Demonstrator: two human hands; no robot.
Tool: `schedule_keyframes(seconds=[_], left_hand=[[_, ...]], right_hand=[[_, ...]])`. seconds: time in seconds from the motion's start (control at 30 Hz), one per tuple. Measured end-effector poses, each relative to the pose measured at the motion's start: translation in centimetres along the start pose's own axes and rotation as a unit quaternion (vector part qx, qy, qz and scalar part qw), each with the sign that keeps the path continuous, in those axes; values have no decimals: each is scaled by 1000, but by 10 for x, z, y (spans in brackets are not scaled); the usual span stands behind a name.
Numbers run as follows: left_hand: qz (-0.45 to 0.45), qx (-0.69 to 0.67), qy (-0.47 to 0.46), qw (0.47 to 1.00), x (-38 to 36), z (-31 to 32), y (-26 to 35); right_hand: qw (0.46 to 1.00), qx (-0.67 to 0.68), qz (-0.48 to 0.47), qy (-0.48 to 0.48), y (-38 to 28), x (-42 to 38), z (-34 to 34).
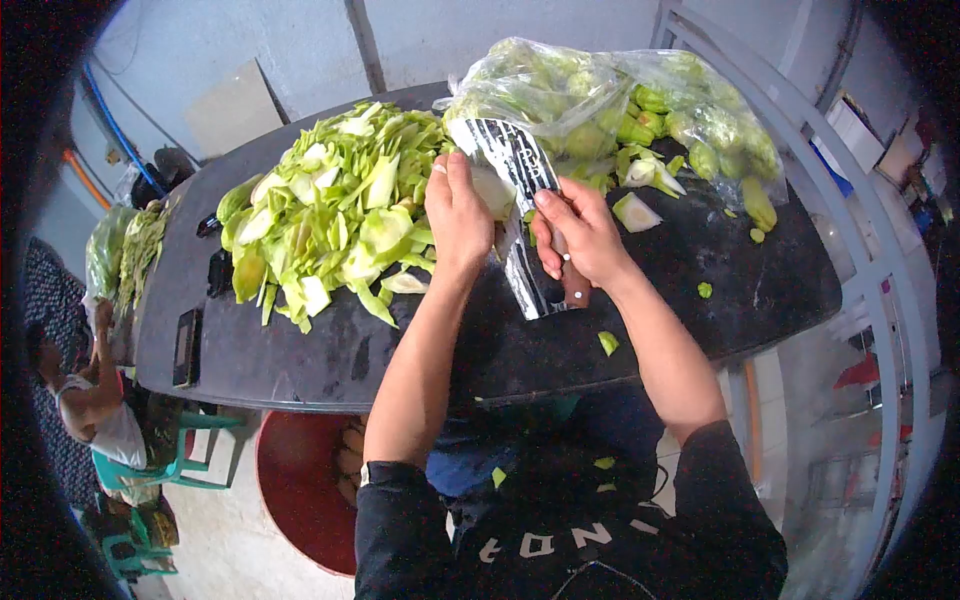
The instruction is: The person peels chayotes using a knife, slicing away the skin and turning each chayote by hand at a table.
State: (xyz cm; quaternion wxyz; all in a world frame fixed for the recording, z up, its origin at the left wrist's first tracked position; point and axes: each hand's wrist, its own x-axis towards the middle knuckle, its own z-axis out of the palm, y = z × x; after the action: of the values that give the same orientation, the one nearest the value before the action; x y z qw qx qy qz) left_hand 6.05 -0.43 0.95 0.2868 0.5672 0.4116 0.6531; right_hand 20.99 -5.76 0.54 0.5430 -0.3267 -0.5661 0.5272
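Note:
My left hand [460, 215] is closed around a pale cut chayote [492, 190], its fingers pointing away from me. My right hand [585, 235] grips a knife by its brown riveted handle [576, 288]; I cannot clearly make out the blade. Between and under the hands lies a black-and-white patterned strip [528, 285]. Just left of my left hand rises a large heap of light green chayote slices [330, 205]. Cut chayote pieces [637, 212] lie beyond my right hand.
Clear plastic bags [560, 85] of whole chayotes stand at the table's back. A phone-like black object [187, 347] lies near the dark table's [330, 365] left edge. A red tub [300, 490] is below. At left another person [95, 400] sits; metal railing [870, 260] runs along the right.

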Motion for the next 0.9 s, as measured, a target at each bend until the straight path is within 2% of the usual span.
schedule_keyframes(seconds=[0.13,0.2,0.3,0.37,0.43,0.47,0.5,0.53,0.57,0.6,0.63,0.7,0.77,0.83,0.9], left_hand=[[-11,0,-18,1000,6,-1,-14],[83,112,-3,990,8,-1,-14],[70,187,-51,979,11,-5,-9],[81,217,-56,971,14,-6,-16],[74,217,-38,972,17,-9,-24],[29,177,-45,983,25,-13,-34],[30,179,-44,982,29,-16,-44],[-105,-20,-53,993,31,-18,-47],[-235,-217,-61,945,32,-20,-50],[-270,-248,-103,925,34,-25,-54],[-269,-247,-104,925,35,-26,-53],[-324,-328,-112,881,35,-26,-52],[-315,-336,-112,880,32,-24,-43],[-307,-346,-109,880,30,-21,-35],[-281,-378,-11,882,27,-16,-27]], right_hand=[[1000,1,12,16,1,1,1],[996,64,44,38,-5,1,1],[988,106,80,78,-6,3,2],[987,109,88,78,-5,5,-4],[972,171,100,124,-7,6,-8],[972,180,88,120,-5,8,-15],[971,188,77,123,-4,8,-20],[969,196,67,135,-7,7,-20],[966,204,57,147,-10,6,-20],[966,205,56,147,-11,5,-18],[971,175,35,162,-12,5,-15],[973,145,13,177,-11,4,-10],[983,26,-58,171,-8,4,-7],[961,-155,-107,203,-3,1,-5],[917,-302,-174,191,2,-1,-3]])
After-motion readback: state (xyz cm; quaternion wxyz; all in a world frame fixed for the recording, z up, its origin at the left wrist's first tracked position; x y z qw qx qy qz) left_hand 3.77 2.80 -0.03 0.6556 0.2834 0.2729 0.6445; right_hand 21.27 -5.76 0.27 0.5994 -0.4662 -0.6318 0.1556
